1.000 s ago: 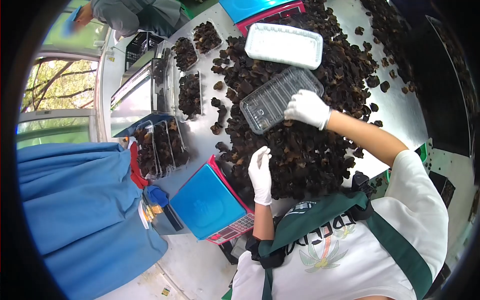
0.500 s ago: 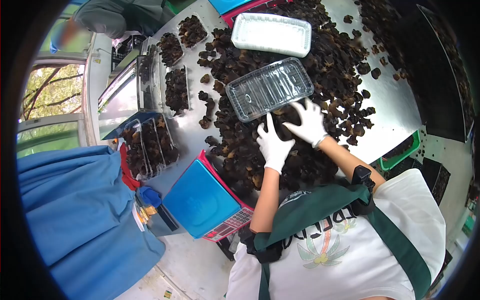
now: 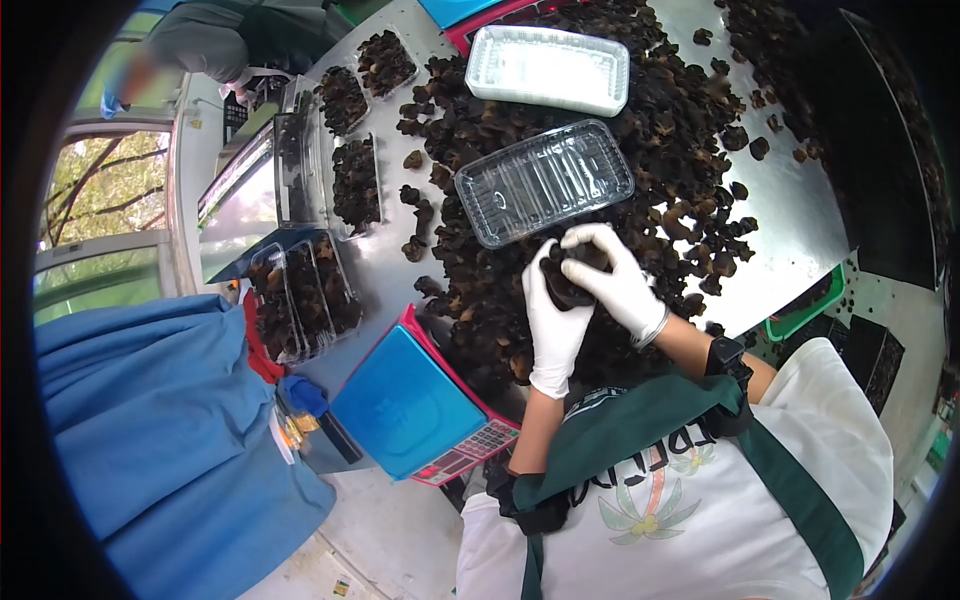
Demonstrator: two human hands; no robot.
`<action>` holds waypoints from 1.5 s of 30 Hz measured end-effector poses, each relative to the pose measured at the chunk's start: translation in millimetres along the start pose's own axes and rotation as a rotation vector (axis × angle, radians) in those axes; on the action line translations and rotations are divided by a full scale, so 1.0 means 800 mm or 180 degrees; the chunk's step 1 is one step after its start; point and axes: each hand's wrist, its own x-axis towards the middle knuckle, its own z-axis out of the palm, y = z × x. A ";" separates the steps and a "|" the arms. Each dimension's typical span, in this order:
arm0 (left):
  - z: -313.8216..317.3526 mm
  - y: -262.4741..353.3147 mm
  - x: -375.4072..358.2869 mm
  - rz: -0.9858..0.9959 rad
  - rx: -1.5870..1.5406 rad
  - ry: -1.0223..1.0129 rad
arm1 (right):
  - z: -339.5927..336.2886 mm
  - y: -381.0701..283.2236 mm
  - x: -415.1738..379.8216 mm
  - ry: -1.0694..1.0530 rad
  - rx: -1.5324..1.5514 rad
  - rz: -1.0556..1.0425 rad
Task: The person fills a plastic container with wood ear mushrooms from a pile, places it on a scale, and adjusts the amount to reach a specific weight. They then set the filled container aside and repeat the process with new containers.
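Both hands wear white gloves and are cupped around a dark clump of wood ear mushrooms (image 3: 568, 283). My left hand (image 3: 555, 330) closes on the clump from the left, and my right hand (image 3: 622, 290) curls over it from the right, thumb and fingers bent inward. Just beyond my fingertips lies a clear plastic tray (image 3: 545, 183), tilted on the mushroom heap (image 3: 690, 190), with nothing in it. Farther back, a stack of white-looking plastic trays (image 3: 547, 70) rests on the same heap.
A blue-topped scale (image 3: 405, 395) with a pink frame stands left of my arms. Filled trays (image 3: 355, 185) line the table's left side, with more filled trays (image 3: 305, 295) nearer. A person in blue (image 3: 170, 430) is at the left; another person's sleeve (image 3: 210, 40) shows behind. A green crate (image 3: 810, 305) sits at right.
My hands, spread over the heap before, have come together and closed around a clump of mushrooms. The other person's hand at the upper left has come into view.
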 end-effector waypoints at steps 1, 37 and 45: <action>-0.005 0.019 0.012 0.0292 0.0465 -0.0046 | -0.005 -0.019 0.014 -0.0106 0.0542 0.0291; -0.097 0.004 0.074 -0.0864 -0.0248 0.0374 | -0.121 0.007 0.096 0.0152 -0.0366 0.0516; -0.096 0.000 0.064 -0.0816 -0.0580 0.0473 | -0.119 0.007 0.088 0.0270 -0.0014 0.0613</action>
